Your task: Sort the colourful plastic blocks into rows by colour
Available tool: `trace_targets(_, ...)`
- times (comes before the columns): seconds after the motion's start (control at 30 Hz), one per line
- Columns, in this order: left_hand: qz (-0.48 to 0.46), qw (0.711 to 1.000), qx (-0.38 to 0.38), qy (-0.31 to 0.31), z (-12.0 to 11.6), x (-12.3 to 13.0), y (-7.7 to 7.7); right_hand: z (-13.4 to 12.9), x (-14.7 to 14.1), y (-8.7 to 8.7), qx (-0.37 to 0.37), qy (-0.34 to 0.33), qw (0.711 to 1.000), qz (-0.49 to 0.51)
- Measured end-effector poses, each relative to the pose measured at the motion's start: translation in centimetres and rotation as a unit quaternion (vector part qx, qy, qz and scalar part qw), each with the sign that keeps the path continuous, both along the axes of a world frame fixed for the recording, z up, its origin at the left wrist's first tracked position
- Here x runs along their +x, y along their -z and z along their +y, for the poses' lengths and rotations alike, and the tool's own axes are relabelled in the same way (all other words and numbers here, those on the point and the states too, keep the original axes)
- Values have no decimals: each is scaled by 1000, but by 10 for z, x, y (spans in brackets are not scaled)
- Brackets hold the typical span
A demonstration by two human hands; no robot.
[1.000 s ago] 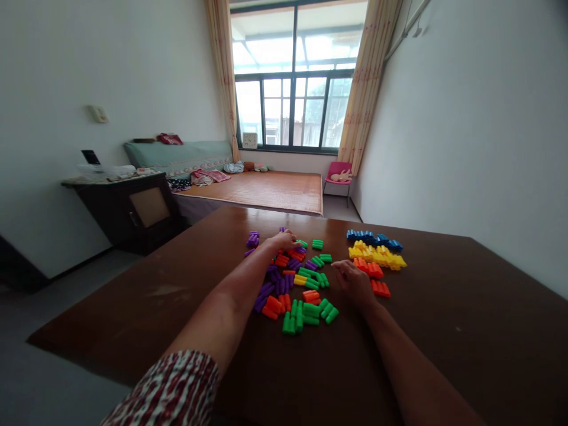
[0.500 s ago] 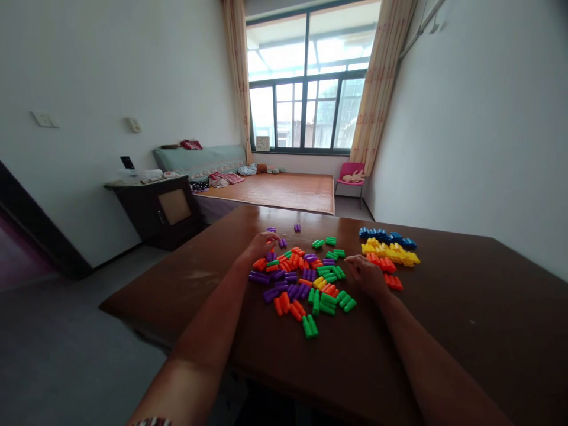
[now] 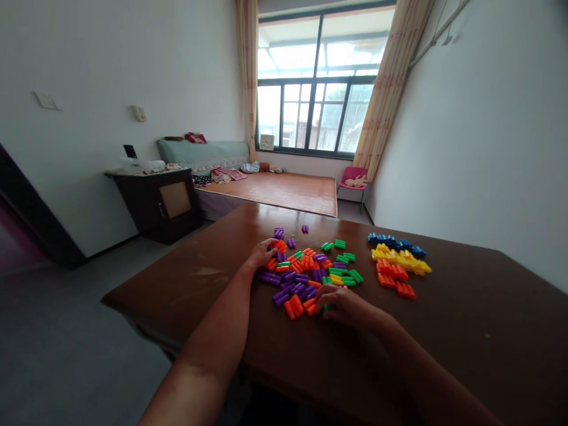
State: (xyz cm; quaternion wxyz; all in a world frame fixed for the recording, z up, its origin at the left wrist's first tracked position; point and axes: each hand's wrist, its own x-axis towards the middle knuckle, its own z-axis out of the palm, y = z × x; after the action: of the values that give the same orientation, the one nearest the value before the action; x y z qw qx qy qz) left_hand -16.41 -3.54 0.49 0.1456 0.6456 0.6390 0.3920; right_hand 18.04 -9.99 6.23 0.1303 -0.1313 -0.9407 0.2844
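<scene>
A pile of small plastic blocks shaped like joined tubes lies on the brown table (image 3: 199,290), with purple blocks (image 3: 293,290), orange blocks (image 3: 306,259) and green blocks (image 3: 350,277) mixed together. My left hand (image 3: 262,254) is at the pile's far left edge, its fingers closed on an orange block (image 3: 280,245) beside purple ones. At the near side of the pile, my right hand (image 3: 341,303) curls over green blocks, which show between thumb and fingers. The hand hides most of them. One yellow block (image 3: 336,279) lies just beyond it.
To the right, blue blocks (image 3: 394,244), yellow blocks (image 3: 402,260) and orange blocks (image 3: 393,271) are lined up in rows by colour. A few purple and green blocks lie apart behind the pile. Past the table stand a bed (image 3: 284,192), a cabinet (image 3: 155,204) and a pink chair (image 3: 350,177).
My right hand has moved left and toward me, from beside the orange row to the pile's near side, covering green blocks. My left hand has closed on an orange block. The view has shifted slightly.
</scene>
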Motion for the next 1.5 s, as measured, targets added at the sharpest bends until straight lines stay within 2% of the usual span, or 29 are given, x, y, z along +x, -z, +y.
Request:
trace_targets(0.1, -27, 999, 24, 14, 0, 5, -4, 25, 6, 17, 91, 100, 989, 55)
trace_targets(0.23, -55, 996, 63, 28, -11, 23, -28, 35, 6, 25, 167, 211, 954, 134)
trace_targets(0.3, -98, 990, 49, 94, -19, 39, -42, 32, 3, 24, 154, 244, 942, 173)
trace_targets(0.37, -138, 975, 9, 173, -28, 59, -53, 27, -2, 22, 109, 262, 938, 200)
trace_targets(0.5, -184, 938, -50, 290, -41, 99, -61, 22, -10, 21, 5, 266, 937, 226)
trace_targets(0.6, -190, 927, -50, 320, -45, 117, -60, 23, -11, 23, -21, 267, 932, 244)
trace_targets(0.73, -188, 925, -66, 322, -47, 125, -59, 25, -8, 21, -33, 275, 929, 247)
trace_targets(0.83, -159, 940, -47, 299, -44, 120, -58, 37, 4, 9, -27, 300, 921, 249)
trace_targets(0.9, -140, 958, -9, 251, -37, 111, -56, 57, 29, -1, -21, 366, 889, 274)
trace_targets(0.97, -141, 973, 27, 181, -29, 98, -53, 83, 70, -7, -29, 466, 827, 315)
trace_targets(1.03, -160, 979, 59, 113, -20, 84, -50, 111, 122, -3, -35, 565, 756, 329)
trace_targets(1.1, -158, 981, 94, 57, -14, 72, -48, 131, 172, 11, -28, 651, 695, 303)
trace_targets(1.17, -134, 984, 118, 16, -11, 62, -45, 141, 208, 30, -40, 708, 670, 221)
trace_targets(1.23, -105, 987, 123, -13, -11, 54, -43, 142, 225, 48, -35, 736, 661, 142)
trace_targets(1.3, -84, 989, 120, -32, -12, 48, -40, 138, 227, 58, -3, 748, 659, 79)
trace_targets(1.43, -71, 990, 113, -55, -12, 41, -35, 132, 215, 59, 53, 750, 660, -7)
trace_targets(1.5, -65, 990, 113, -59, -10, 39, -34, 133, 214, 57, 63, 732, 678, -17)
